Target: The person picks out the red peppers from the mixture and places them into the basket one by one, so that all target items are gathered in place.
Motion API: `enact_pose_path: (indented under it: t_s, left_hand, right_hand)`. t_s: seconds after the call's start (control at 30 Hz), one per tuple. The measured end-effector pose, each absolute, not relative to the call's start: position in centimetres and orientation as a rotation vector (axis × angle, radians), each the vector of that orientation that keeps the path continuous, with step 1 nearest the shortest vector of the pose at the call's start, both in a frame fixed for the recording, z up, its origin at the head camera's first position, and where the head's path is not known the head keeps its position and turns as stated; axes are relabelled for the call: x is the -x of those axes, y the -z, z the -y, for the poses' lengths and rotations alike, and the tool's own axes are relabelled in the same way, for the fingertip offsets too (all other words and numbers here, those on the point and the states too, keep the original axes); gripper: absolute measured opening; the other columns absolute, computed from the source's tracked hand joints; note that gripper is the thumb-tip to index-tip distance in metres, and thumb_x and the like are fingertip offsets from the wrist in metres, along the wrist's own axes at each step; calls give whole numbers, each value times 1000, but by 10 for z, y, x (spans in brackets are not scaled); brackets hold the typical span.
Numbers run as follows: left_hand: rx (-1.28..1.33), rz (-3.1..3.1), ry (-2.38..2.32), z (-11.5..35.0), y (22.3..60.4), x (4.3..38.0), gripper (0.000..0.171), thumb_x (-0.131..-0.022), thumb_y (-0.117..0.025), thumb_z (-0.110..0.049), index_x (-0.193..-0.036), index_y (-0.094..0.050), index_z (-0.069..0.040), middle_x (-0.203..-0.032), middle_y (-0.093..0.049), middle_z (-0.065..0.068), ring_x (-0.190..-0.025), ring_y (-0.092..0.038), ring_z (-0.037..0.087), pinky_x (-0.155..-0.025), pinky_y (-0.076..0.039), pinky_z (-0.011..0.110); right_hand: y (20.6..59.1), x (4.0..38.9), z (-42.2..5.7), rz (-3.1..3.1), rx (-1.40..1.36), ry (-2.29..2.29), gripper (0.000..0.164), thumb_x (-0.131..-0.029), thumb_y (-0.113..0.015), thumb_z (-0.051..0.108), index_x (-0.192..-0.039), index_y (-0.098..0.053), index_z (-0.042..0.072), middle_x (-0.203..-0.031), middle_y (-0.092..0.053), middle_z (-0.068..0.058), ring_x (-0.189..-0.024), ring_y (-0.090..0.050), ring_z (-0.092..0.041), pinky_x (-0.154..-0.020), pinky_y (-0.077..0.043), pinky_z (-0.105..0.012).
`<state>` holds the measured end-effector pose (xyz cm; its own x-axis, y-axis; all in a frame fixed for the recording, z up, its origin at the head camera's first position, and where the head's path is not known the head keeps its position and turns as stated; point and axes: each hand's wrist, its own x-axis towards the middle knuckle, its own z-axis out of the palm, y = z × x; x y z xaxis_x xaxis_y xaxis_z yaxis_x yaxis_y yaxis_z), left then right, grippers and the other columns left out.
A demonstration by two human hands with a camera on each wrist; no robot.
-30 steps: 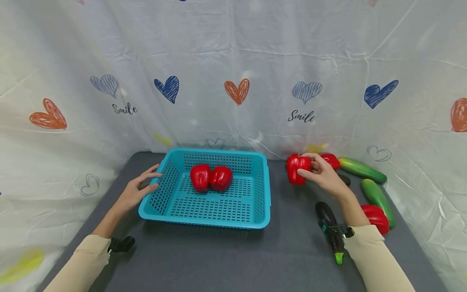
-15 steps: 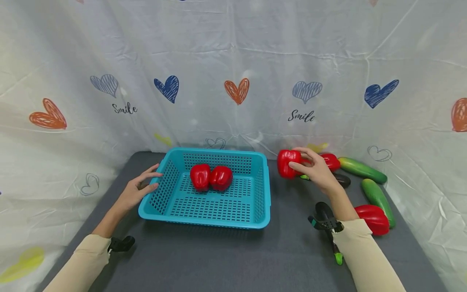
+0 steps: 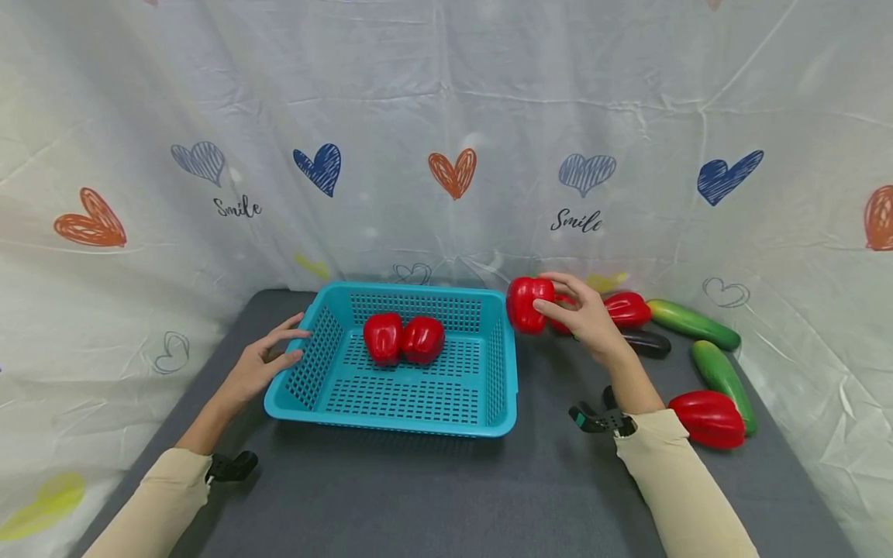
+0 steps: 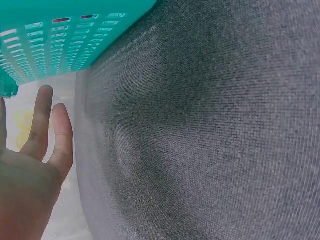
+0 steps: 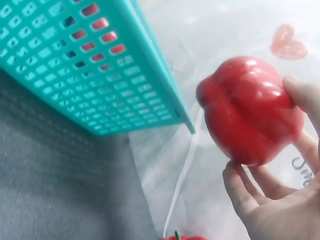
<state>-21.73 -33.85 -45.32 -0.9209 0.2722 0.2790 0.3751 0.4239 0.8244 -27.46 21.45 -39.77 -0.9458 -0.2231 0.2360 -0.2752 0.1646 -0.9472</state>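
Observation:
A red bell pepper (image 3: 529,305) is gripped between the thumb and fingers of my right hand (image 3: 584,319), raised right beside the basket's back right corner. In the right wrist view the held pepper (image 5: 250,112) shows apart from the basket wall (image 5: 100,65). The blue plastic basket (image 3: 384,425) has two red bell peppers in it, one on the left (image 3: 383,339) and one on the right (image 3: 423,341), side by side. At the basket's left rim my left hand (image 3: 258,366) touches with loosely extended fingers; the left wrist view shows fingers (image 4: 37,127) stretched outside its wall.
Right of the basket lie a red bell pepper (image 3: 625,310), another (image 3: 560,314) partly hidden by the right hand, and a dark eggplant (image 3: 647,343). Farther right are two cucumbers, one behind (image 3: 694,324) and one nearer (image 3: 723,387), and a bell pepper (image 3: 708,419). A curtain (image 3: 446,93) hangs behind.
My right hand has lifted the bell pepper and carried it left, up to the basket's right side. More of the eggplant behind has come into sight. The left hand and basket have stayed still.

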Motion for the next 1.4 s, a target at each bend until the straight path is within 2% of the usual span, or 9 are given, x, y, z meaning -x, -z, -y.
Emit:
enact_pose_path:
  t_s: [0.3, 0.47, 0.57, 0.67, 0.77, 0.97, 1.27, 1.4]
  left_hand:
    - [590, 2555, 1539, 339, 454, 218, 37, -105, -57, -8, -141, -56, 1, -164, -26, 13, -144, -36, 26, -90, -47, 17]
    - [592, 2551, 1550, 339, 454, 218, 37, -105, -57, -7, -140, -56, 2, -165, -25, 13, -146, -31, 33, -91, -46, 17]
    - [589, 2551, 1554, 338, 453, 218, 37, -105, -57, -7, -141, -55, 2, -165, -25, 13, -145, -29, 42, -91, -46, 17]
    - [587, 2554, 1556, 338, 453, 218, 37, -105, -57, -8, -141, -55, 1, -165, -25, 13, -144, -28, 44, -91, -45, 17]
    - [584, 2558, 1551, 338, 453, 218, 37, -105, -57, -8, -141, -55, 1, -165, -25, 13, -144, -28, 45, -92, -45, 17]
    - [573, 2565, 1550, 338, 453, 218, 37, -105, -58, -9, -141, -55, 1, -165, -25, 11, -144, -27, 46, -92, -44, 17]
    - [581, 2561, 1554, 339, 455, 218, 38, -105, -57, -8, -142, -55, 1, -165, -25, 11, -145, -28, 43, -92, -45, 17]
    - [587, 2556, 1553, 339, 455, 218, 38, -105, -57, -8, -142, -55, 1, -165, -25, 12, -142, -31, 46, -91, -46, 18]
  right_hand:
    - [395, 281, -195, 2335, -607, -1967, 58, -91, -77, 11, -144, -54, 8, -141, -52, -15, -121, -54, -42, -84, -57, -37]
    - [394, 282, -184, 2331, -632, -1977, 61, -89, -79, 11, -144, -54, 7, -140, -53, -13, -120, -56, -40, -89, -54, -51]
    - [394, 284, -178, 2331, -641, -1984, 60, -88, -80, 11, -143, -55, 6, -139, -54, -13, -120, -56, -40, -91, -52, -55]
    - [395, 284, -174, 2334, -649, -1998, 59, -88, -80, 10, -141, -57, 6, -138, -56, -14, -119, -56, -40, -91, -51, -59]
    - [395, 284, -169, 2346, -659, -2010, 58, -88, -79, 10, -141, -57, 4, -136, -57, -15, -119, -56, -41, -91, -51, -59]
    - [393, 283, -159, 2395, -635, -2012, 58, -87, -80, 10, -141, -57, 5, -138, -56, -13, -119, -57, -38, -89, -54, -52]
    - [396, 286, -146, 2412, -676, -1993, 56, -88, -80, 11, -139, -58, 4, -137, -57, -13, -115, -61, -38, -87, -56, -50]
    - [396, 287, -142, 2410, -664, -1999, 52, -88, -80, 11, -136, -61, 6, -134, -58, -13, -114, -61, -38, -87, -56, -51]
